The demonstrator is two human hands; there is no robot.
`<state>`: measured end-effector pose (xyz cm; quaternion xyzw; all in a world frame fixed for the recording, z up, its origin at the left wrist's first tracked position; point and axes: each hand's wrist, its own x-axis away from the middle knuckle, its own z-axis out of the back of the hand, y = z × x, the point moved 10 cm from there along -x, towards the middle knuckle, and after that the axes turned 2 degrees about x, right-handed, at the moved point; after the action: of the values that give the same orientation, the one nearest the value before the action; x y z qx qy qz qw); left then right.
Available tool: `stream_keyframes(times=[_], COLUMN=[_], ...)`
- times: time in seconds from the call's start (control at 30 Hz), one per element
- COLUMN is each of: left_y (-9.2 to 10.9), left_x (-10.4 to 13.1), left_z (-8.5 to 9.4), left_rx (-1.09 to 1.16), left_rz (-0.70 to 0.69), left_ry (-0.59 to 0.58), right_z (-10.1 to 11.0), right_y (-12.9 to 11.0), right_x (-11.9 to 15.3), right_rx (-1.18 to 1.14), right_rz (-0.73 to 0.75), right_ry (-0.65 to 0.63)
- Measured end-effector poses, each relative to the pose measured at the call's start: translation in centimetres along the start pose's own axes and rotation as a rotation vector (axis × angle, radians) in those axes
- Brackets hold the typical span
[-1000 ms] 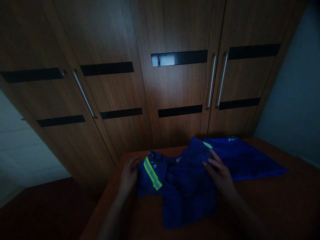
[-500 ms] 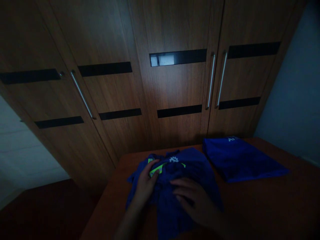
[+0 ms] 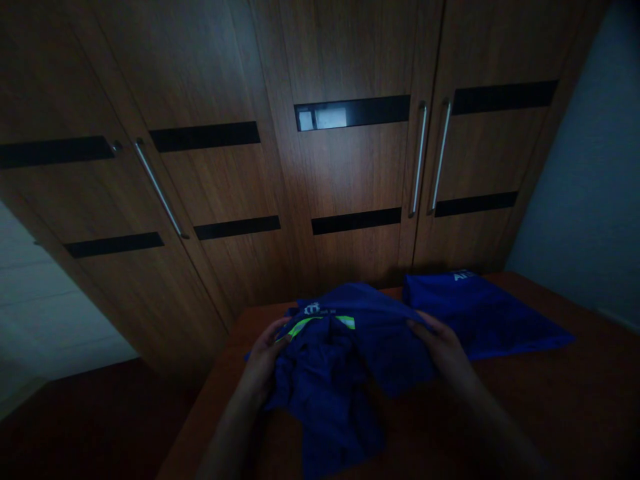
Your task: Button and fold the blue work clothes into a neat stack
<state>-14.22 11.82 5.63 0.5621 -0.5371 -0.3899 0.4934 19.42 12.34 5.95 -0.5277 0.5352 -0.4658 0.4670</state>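
Note:
A crumpled dark blue work garment (image 3: 325,373) with yellow-green reflective strips and a white gear logo hangs between my hands over the table. My left hand (image 3: 267,353) is closed on its left side, by the reflective strip. On the other side my right hand (image 3: 440,340) pinches the upper right edge, stretching the cloth taut between them. Folds of the garment droop toward the table's near part. Another blue piece of cloth (image 3: 485,317), flat and with white lettering, lies to the right, partly behind my right hand.
The reddish-brown table (image 3: 215,413) stands against a wooden wardrobe (image 3: 345,167) with black strips and long metal handles (image 3: 419,160). A pale wall (image 3: 575,200) rises on the right. Dark floor (image 3: 90,413) shows at the left. The room is dim.
My right hand has moved right and up and now grips the garment's edge. The cloth is lifted and spread wider, and its logo has shifted left. My left hand has moved slightly left.

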Motion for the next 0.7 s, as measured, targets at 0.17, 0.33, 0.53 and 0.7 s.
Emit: stream_keyframes(times=[0.17, 0.33, 0.53, 0.7], left_y=[-0.1, -0.1, 2.4, 0.9], left_x=[1.9, 2.5, 1.6, 4.2], left_z=[-2.5, -3.2, -4.9, -10.5], left_rx=[-0.406, -0.465, -0.491, -0.741], left_rz=[0.015, 0.01, -0.217, -0.276], left_ry=[-0.28, -0.343, -0.147, -0.424], right_z=[-1.6, -13.1, -15.0, -15.0], right_y=[-2.5, 0.3, 9.5, 9.4], right_x=[2.4, 8.5, 10.3, 10.3], right_rx=[-0.093, 0.237, 0.665, 0.708], right_rz=[0.187, 0.321, 0.048, 0.033], right_ry=[-0.026, -0.813, -0.992, -1.023])
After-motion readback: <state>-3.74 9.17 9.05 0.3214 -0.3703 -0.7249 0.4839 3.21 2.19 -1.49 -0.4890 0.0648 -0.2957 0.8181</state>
